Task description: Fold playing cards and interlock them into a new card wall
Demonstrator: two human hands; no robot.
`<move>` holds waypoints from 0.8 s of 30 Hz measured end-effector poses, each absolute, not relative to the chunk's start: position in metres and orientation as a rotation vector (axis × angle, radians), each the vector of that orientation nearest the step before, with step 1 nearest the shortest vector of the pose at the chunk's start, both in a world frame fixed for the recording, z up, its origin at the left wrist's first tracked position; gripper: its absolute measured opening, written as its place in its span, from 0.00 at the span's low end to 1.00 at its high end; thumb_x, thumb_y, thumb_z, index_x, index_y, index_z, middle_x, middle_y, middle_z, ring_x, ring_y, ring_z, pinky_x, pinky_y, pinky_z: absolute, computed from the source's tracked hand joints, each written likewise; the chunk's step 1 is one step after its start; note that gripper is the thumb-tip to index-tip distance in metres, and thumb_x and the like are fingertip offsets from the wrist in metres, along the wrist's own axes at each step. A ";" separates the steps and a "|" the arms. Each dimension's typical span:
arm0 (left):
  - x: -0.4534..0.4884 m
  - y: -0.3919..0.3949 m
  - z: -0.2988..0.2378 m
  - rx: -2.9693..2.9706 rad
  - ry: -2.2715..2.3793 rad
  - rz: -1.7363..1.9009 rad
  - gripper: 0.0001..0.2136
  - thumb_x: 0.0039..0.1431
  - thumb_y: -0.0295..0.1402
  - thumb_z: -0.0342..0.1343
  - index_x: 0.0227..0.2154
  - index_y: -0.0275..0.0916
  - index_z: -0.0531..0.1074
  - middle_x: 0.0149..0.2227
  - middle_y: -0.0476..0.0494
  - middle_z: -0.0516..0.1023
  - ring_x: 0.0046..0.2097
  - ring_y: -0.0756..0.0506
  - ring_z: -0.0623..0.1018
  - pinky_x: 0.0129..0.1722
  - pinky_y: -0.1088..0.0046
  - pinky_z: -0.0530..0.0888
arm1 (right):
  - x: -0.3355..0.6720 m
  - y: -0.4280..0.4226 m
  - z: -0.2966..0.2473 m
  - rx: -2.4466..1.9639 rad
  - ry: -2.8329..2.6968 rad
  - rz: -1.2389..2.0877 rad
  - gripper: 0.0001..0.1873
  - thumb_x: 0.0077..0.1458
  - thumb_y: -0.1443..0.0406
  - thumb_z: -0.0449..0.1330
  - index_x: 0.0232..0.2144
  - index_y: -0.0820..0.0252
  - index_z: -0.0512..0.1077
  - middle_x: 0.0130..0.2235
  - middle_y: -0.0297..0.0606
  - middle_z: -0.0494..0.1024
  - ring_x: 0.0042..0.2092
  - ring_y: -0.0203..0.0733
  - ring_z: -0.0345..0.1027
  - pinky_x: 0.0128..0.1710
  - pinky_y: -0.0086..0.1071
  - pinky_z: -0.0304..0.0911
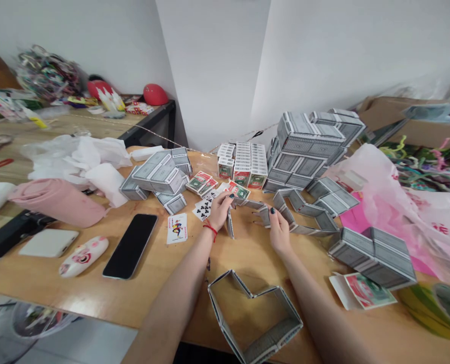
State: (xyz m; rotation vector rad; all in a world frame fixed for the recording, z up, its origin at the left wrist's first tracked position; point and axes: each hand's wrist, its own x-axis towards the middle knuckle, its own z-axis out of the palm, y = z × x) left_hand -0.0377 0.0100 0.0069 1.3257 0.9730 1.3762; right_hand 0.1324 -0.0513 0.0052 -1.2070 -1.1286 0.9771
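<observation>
A chain of joined, folded playing cards [249,203] stretches between my two hands above the table. My left hand [218,211] pinches its left end, where one card hangs down. At the other end, my right hand [280,231] grips a card between thumb and fingers. Below them, near the table's front edge, stands a heart-shaped frame of folded cards [253,298]. Beside my left hand lie a few loose club cards [203,208] and a joker card [177,228]. Just right of my right hand are more open card frames [304,212].
Card boxes [243,162] stand in rows at the back, next to a tall stack of card blocks [300,146]. A phone [131,246], a white oval case [83,256] and a pink roll [58,201] lie left. Yellow tape [433,308] and pink plastic [376,177] are right.
</observation>
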 end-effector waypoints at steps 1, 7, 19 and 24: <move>-0.037 0.010 0.007 1.307 0.982 1.374 0.10 0.51 0.37 0.48 0.26 0.36 0.71 0.19 0.50 0.68 0.23 0.52 0.67 0.24 0.76 0.64 | 0.133 -0.052 0.004 -1.204 -1.158 0.960 0.24 0.51 0.52 0.52 0.46 0.60 0.68 0.44 0.42 0.73 0.40 0.47 0.69 0.33 0.38 0.69; -0.037 0.009 0.008 1.289 0.997 1.312 0.11 0.51 0.38 0.48 0.27 0.36 0.70 0.19 0.50 0.68 0.21 0.53 0.66 0.21 0.77 0.62 | 0.134 -0.052 -0.007 -1.251 -1.299 0.783 0.23 0.50 0.59 0.53 0.48 0.60 0.66 0.47 0.41 0.72 0.44 0.45 0.68 0.43 0.40 0.66; -0.038 0.007 0.012 1.290 0.970 1.309 0.13 0.49 0.39 0.50 0.17 0.36 0.62 0.14 0.54 0.59 0.17 0.54 0.61 0.18 0.78 0.57 | 0.134 -0.050 -0.010 -1.394 -1.389 0.636 0.17 0.48 0.64 0.51 0.42 0.62 0.69 0.37 0.41 0.76 0.32 0.43 0.73 0.33 0.35 0.68; -0.038 0.007 0.011 1.271 0.986 1.350 0.13 0.50 0.39 0.50 0.17 0.36 0.61 0.15 0.54 0.58 0.18 0.55 0.60 0.18 0.78 0.56 | 0.132 -0.052 -0.004 -1.373 -1.425 0.749 0.15 0.47 0.65 0.51 0.39 0.61 0.68 0.32 0.37 0.76 0.26 0.40 0.72 0.29 0.32 0.67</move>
